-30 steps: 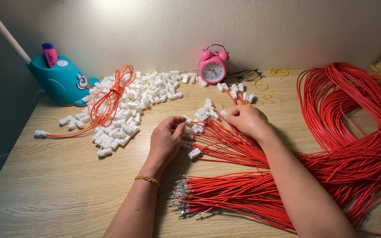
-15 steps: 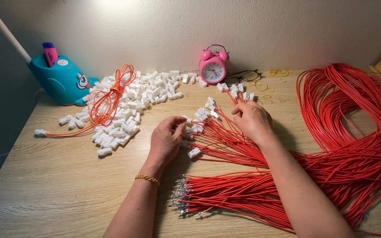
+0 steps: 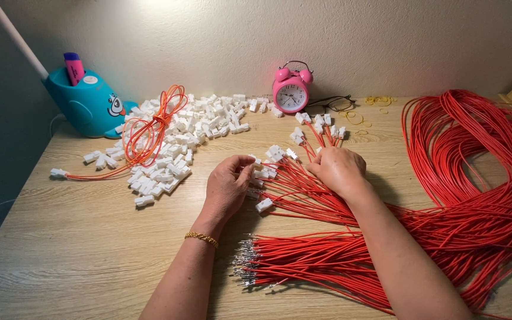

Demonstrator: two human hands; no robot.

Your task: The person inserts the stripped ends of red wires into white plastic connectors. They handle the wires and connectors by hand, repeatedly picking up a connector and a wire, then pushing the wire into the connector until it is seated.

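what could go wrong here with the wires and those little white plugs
The loose red wires fan out under both hands; the right hand could snag and tangle them. The bare metal tips near the left hand's wrist might bend. The small white plastic connectors lie scattered and could get knocked away.

No packages, labels, signs or screens show anywhere on the desk.
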